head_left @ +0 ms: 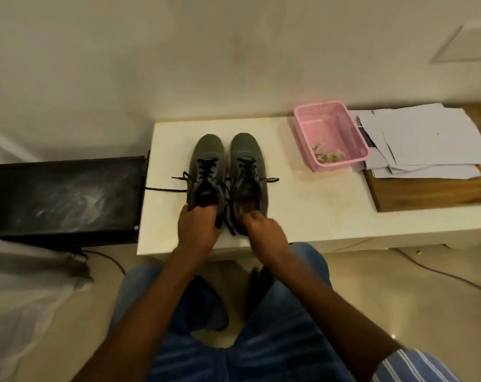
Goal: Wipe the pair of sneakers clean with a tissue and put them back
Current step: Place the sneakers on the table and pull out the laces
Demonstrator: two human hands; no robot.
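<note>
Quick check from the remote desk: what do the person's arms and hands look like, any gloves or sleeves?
Both hands, left hand and right hand, are bare, no gloves, rings or watch visible. Forearms are bare too. A blue-and-white striped sleeve shows at the right upper arm only.

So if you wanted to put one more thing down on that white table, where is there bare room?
Bare patches: right of the right sneaker, in front of the pink basket, up to the wooden board; and a strip of white table behind the toes. Crowded: the near edge, where left hand and right hand hold the heels; stray laces left of the left sneaker.
</note>
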